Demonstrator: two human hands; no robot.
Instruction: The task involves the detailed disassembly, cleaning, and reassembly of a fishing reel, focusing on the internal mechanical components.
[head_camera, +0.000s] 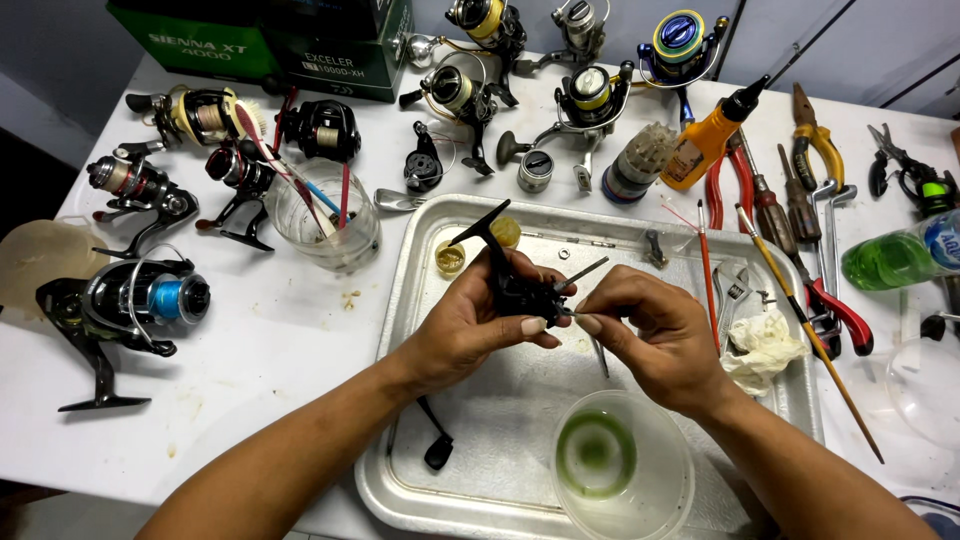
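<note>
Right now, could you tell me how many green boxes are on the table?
2: one green box at the far left corner, the other beside it. More may be hidden.

The left hand (470, 325) covers most of the black reel body (520, 295); only its foot at 11 o'clock and a thin shaft at 2 o'clock stick out. What the right hand (655, 335) pinches at its fingertips is too small to tell. At 3 o'clock the green bottle (895, 258) runs off the frame. The green boxes (270, 40) at 11 o'clock are cropped by the top edge. The clear bowl (620, 465) at 6 o'clock loses its lower rim to the bottom edge.
</note>
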